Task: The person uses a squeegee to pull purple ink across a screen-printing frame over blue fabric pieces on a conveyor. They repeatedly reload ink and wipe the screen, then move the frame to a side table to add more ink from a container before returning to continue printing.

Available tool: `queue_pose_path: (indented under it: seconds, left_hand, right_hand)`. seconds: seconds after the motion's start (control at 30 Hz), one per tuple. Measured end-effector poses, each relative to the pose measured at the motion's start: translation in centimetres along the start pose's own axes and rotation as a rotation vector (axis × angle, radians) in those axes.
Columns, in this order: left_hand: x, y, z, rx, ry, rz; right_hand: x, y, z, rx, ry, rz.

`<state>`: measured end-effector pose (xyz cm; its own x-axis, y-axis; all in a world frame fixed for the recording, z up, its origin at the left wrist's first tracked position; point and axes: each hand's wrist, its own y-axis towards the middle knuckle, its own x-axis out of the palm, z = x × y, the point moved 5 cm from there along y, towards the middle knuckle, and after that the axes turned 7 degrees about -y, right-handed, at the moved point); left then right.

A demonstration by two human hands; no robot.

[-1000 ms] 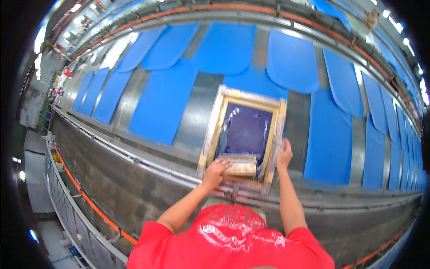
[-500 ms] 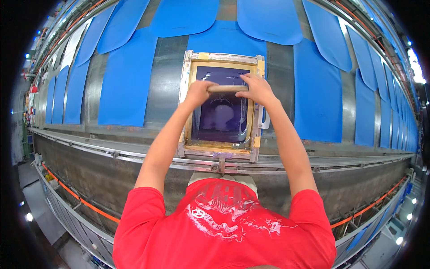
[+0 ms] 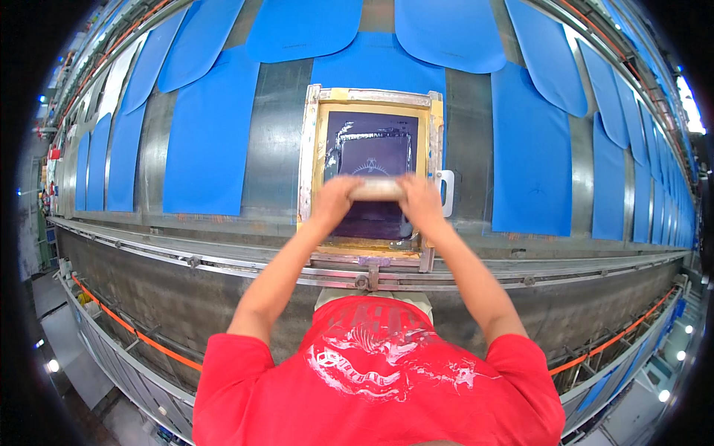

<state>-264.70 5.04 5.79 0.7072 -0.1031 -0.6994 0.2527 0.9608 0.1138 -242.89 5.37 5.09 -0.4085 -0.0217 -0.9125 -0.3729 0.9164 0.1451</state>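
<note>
A squeegee (image 3: 377, 189) with a pale wooden handle lies crosswise over a dark purple printing screen, slightly blurred by motion. My left hand (image 3: 336, 199) is closed around its left end, and my right hand (image 3: 421, 201) grips the right end. The screen's mesh (image 3: 374, 224) sits inside a worn wooden frame (image 3: 306, 141) with yellowish inner edges. Beyond the squeegee, a light curved design and streaks of ink show on the mesh. Under the frame's far part lies a blue sheet (image 3: 379, 63), mostly hidden by it.
More blue sheets (image 3: 210, 134) are spread along the long grey table (image 3: 277, 126) on both sides; one at right (image 3: 529, 149) bears a faint mark. A white handle (image 3: 448, 192) juts from the frame's right side. Metal rails (image 3: 461, 279) run along the near edge.
Both hands have drawn the squeegee toward me, from the far part of the screen to around its middle. The design beyond it is now uncovered. The frame stays nearly in place.
</note>
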Motion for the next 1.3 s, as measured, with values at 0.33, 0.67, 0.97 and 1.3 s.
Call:
queue_pose_path:
  seconds: [0.33, 0.67, 0.97, 1.3]
  left_hand:
    - [0.8, 3.7, -2.3, -0.070, 0.062, -0.012]
    - [-0.5, 6.5, -2.6, -0.068, -0.003, -0.014]
    - [0.9, 2.6, -1.1, -0.132, 0.024, -0.028]
    - [1.8, -5.3, 1.3, -0.024, -0.040, 0.000]
  right_hand:
    - [2.4, 3.3, 1.9, 0.066, 0.118, 0.035]
    - [-0.3, 6.5, 2.6, -0.028, 0.114, 0.088]
    - [1.8, 1.3, 1.5, 0.059, 0.133, 0.011]
    - [-1.0, -3.8, 9.8, 0.575, 0.198, 0.329]
